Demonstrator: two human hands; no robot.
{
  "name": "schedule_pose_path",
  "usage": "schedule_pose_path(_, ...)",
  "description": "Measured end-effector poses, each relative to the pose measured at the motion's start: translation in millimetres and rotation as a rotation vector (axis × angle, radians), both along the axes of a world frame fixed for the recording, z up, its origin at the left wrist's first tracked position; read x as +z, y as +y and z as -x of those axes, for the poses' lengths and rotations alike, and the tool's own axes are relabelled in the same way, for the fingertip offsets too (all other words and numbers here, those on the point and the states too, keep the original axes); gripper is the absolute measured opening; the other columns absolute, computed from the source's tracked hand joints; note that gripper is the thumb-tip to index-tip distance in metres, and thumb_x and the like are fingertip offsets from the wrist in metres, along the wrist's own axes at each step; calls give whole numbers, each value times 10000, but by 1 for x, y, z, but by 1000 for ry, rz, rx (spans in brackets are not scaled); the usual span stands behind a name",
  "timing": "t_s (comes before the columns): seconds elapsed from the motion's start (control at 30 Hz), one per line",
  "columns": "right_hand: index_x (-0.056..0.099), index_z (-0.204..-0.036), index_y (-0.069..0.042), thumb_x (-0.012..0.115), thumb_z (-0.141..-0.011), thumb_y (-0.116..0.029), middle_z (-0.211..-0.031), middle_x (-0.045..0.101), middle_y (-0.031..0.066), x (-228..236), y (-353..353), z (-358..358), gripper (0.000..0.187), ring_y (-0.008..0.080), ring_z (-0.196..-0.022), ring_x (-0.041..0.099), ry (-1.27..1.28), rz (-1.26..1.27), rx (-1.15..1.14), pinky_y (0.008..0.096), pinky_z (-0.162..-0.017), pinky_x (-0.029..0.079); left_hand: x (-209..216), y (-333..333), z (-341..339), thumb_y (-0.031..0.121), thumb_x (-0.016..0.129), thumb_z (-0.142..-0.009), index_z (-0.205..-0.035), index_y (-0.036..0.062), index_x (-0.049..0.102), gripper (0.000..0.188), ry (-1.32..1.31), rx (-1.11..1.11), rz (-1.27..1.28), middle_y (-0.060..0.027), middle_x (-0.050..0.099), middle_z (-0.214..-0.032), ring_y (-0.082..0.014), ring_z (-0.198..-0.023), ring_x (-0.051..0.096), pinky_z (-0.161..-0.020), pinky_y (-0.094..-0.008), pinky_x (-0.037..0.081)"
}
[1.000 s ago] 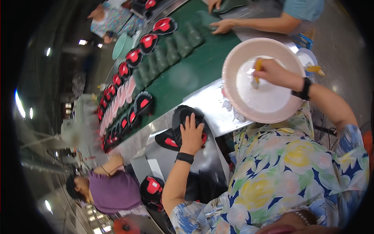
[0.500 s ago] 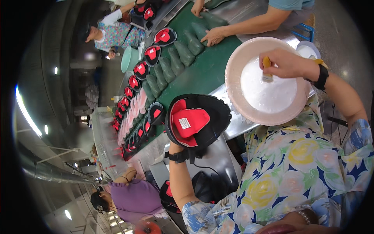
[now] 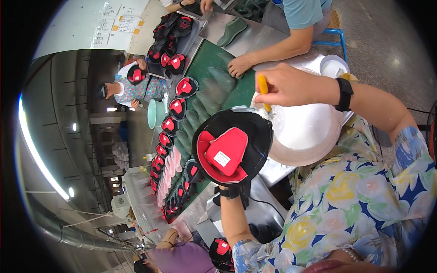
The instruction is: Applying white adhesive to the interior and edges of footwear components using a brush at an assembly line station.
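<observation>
A black shoe upper (image 3: pixel 256 143) with a red lining and a small white label is held up in front of me. Beneath it, my left hand (image 3: pixel 224 187) supports it; the fingers are mostly hidden behind the upper. My right hand (image 3: pixel 291 84) grips a brush (image 3: pixel 262 88) by its yellow handle. The bristles touch the upper's far right edge, where whitish wet liquid shows along the rim. Under my right forearm stands a wide pale pink basin (image 3: pixel 314 154) of white liquid, partly covered by the hand.
A green conveyor belt (image 3: pixel 246 91) carries rows of green shoe lasts (image 3: pixel 221 78), pink pieces (image 3: pixel 169 173) and more uppers (image 3: pixel 185 86). A co-worker's hand (image 3: pixel 241 66) reaches onto it. Beyond the basin sits a small white tub (image 3: pixel 332 64); a mint basin (image 3: pixel 156 113) is across the belt.
My right hand has lifted the brush out of the basin and moved it left onto the upper's edge. The upper has tilted in my left hand. The whole view has shifted.
</observation>
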State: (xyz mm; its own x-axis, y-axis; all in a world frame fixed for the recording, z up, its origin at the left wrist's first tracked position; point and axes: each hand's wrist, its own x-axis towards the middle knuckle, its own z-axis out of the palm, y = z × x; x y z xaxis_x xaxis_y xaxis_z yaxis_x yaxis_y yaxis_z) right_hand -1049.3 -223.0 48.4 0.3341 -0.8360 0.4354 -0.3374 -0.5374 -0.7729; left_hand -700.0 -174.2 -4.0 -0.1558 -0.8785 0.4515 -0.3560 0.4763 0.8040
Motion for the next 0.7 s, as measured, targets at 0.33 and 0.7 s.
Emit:
schedule_pose_path(0.33, 633, -862, 78, 720, -853, -335, -692, 645, 186, -28, 8, -19, 422, 261, -625, 637, -293, -313, -218, 361, -599, 493, -21, -2, 10, 224, 667, -936, -1397, 3, 443, 558, 94, 62, 187, -145, 602, -1211, -252, -1138, 603, -938, -383, 524)
schedule_pose_path(0.7, 632, -840, 66, 713, -879, -277, -706, 662, 158, -40, 24, -43, 354, 204, -619, 647, -393, -369, -194, 321, -573, 499, -40, -17, 13, 249, 660, -947, -1389, -8, 453, 552, 233, 122, 361, -157, 592, -1231, -263, -1138, 603, -943, -387, 524)
